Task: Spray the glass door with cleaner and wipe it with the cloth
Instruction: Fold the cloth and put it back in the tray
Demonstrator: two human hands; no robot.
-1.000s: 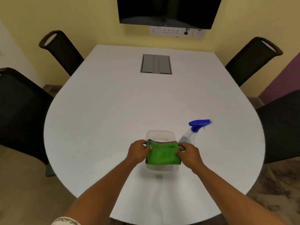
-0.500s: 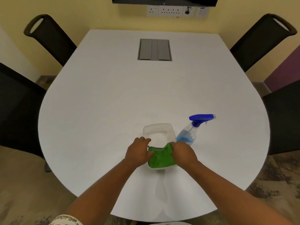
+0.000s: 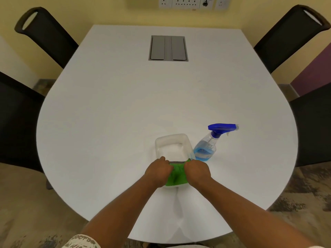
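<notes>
A green cloth (image 3: 176, 175) lies bunched over the near end of a white plastic tub (image 3: 172, 140) on the white table (image 3: 125, 108). My left hand (image 3: 157, 171) grips the cloth's left side and my right hand (image 3: 197, 171) grips its right side, close together. A clear spray bottle (image 3: 206, 149) with blue liquid and a blue trigger head (image 3: 222, 127) stands upright just right of the tub, apart from my hands. No glass door is in view.
Black chairs stand around the table: far left (image 3: 44, 36), far right (image 3: 290, 36), left (image 3: 16, 122) and right (image 3: 315, 126). A grey cable hatch (image 3: 168, 48) is set into the far tabletop. Wall sockets (image 3: 186, 2) sit on the yellow wall.
My hands have drawn together, crumpling the flat green cloth into a bunch at the tub's near end. The view has tilted down; the wall screen has left the frame.
</notes>
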